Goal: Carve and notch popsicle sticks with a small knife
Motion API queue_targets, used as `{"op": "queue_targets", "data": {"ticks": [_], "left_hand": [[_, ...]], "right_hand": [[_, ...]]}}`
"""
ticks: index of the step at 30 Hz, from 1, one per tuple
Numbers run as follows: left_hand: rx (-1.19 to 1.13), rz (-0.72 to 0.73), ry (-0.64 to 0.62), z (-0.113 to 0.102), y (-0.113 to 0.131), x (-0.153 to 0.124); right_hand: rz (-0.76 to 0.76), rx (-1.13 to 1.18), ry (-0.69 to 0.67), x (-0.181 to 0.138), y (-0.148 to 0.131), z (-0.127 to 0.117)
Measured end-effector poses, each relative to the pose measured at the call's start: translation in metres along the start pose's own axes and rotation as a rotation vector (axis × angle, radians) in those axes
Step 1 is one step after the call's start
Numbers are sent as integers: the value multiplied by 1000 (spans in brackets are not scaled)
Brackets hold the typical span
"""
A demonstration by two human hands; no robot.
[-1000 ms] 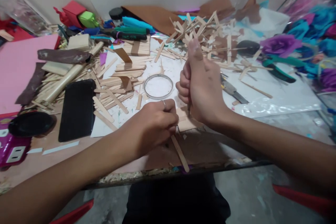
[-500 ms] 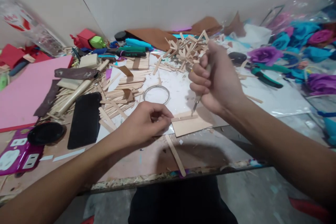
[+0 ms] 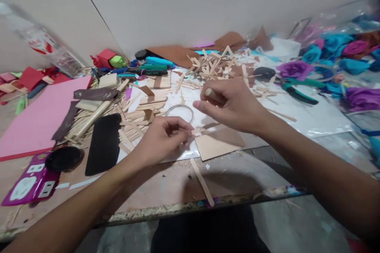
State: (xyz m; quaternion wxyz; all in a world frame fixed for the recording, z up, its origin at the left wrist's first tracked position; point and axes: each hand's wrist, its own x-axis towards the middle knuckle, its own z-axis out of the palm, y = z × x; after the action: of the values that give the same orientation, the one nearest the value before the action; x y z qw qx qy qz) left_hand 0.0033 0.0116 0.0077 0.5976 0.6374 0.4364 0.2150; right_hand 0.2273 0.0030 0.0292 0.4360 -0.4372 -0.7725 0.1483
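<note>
My left hand [image 3: 166, 138] is closed, its thumb and fingertips pinching the left end of a wooden craft stick [image 3: 204, 128]. That stick lies along the upper edge of a tan rectangular board [image 3: 219, 143]. My right hand [image 3: 231, 104] hovers just above the stick's right part, with its fingers curled around a craft knife [image 3: 211, 94]. Only the pale end of the knife's handle shows; its blade is hidden behind the hand. A thin round ring [image 3: 179, 106] lies just beyond my left hand. Another craft stick [image 3: 202, 182] rests near the table edge.
A heap of craft sticks [image 3: 215, 63] sits at the back, with more stacked at left. A black phone [image 3: 103, 144], a round black lid [image 3: 63, 159] and a pink sheet [image 3: 38, 114] lie left. Green-handled pliers [image 3: 299, 91] and paper flowers [image 3: 297, 70] are at right.
My right hand has turned over and moved left and lower, so the knife's metal tip no longer shows. My left hand keeps its pinch on the craft stick. The view has shifted slightly.
</note>
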Motion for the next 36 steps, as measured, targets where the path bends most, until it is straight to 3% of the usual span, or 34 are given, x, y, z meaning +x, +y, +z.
{"op": "queue_targets", "data": {"ticks": [2, 4, 7, 12, 15, 18, 20, 23, 26, 31, 36], "left_hand": [[18, 51, 77, -3, 0, 2], [-5, 74, 145, -5, 0, 4], [-82, 90, 187, -7, 1, 5], [-115, 32, 19, -4, -4, 4], [-188, -1, -1, 3, -8, 4], [-304, -22, 38, 12, -11, 3], [-306, -12, 56, 17, -12, 1], [-216, 30, 55, 23, -14, -3], [-169, 74, 38, 25, -18, -7], [-121, 116, 13, 26, -21, -8], [-67, 172, 23, 28, -22, -9]], "right_hand": [[-62, -108, -132, 0, 6, -3], [-32, -109, -242, 1, 13, -4], [60, 3, -286, 0, 20, -2], [120, 266, -105, -1, 14, 11], [123, 417, 194, 2, 0, 9], [169, 776, 445, 6, -17, -2], [220, 1008, 395, 6, -25, -6], [305, 1122, 281, 3, -33, -2], [328, 1143, 241, -3, -39, 9], [313, 1066, 346, -7, -49, 16], [277, 1041, 324, -7, -55, 17]]}}
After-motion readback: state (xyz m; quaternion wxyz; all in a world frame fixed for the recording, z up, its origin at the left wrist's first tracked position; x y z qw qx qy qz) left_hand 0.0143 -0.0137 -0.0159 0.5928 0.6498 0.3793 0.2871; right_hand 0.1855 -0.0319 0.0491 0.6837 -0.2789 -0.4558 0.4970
